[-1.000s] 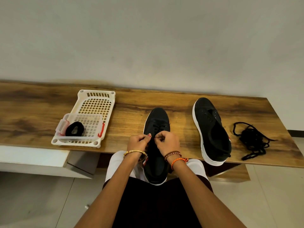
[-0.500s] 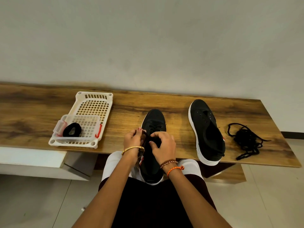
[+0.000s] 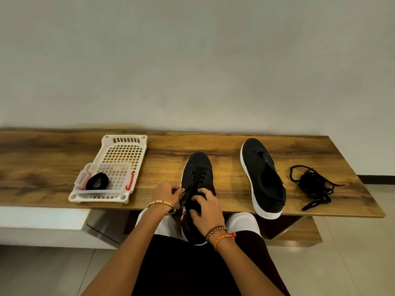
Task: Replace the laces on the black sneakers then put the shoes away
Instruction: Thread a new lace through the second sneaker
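Between my knees and the near edge of the wooden bench (image 3: 213, 146), the black sneaker I'm lacing (image 3: 197, 167) lies under both my hands, its heel over my lap and its toe on the wood. Its long axis runs straight away from me, toe toward the wall. My left hand (image 3: 165, 192) sits at the shoe's left side, fingers curled and pinching the black lace (image 3: 188, 190) that stretches from the eyelets. My right hand (image 3: 206, 208) rests on the shoe's opening, fingers curled over its collar and gripping it. Well to the right, the second sneaker (image 3: 264, 178) lies unlaced, toe also away, tilted slightly left. Just beyond it is a loose tangle of black laces (image 3: 313, 185). Left of my hands stands a white basket (image 3: 121, 150).
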